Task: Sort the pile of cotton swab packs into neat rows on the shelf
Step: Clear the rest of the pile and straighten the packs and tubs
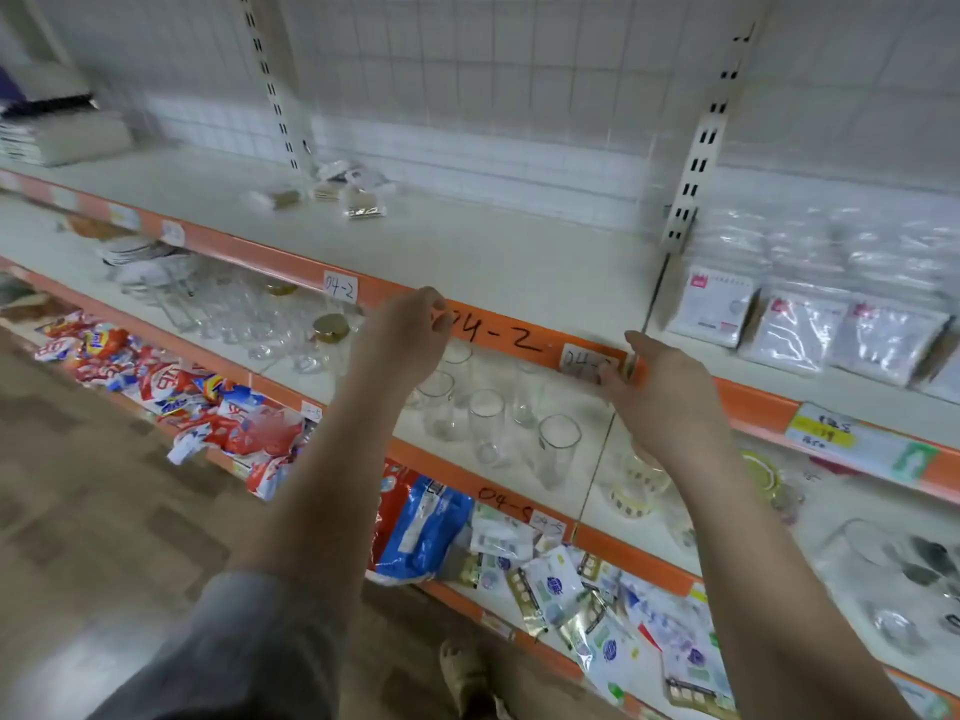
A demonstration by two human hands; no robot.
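Observation:
A loose pile of small cotton swab packs (337,187) lies at the back of the upper shelf (467,252), beside the upright rail. Some are tilted and one gold-edged pack (366,205) sits slightly in front. My left hand (410,324) hovers at the shelf's orange front edge, well short of the pile, with its fingers curled and nothing visible in it. At that same edge, further right, my right hand (660,381) pinches a small thin pack (631,363), seen edge-on and blurred.
Clear-bagged white packs (800,330) fill the upper shelf's right section. Stacked flat goods (57,137) sit at its far left. The shelf below holds drinking glasses (488,418), and the lowest one holds detergent bags (156,381) and sachets (597,605).

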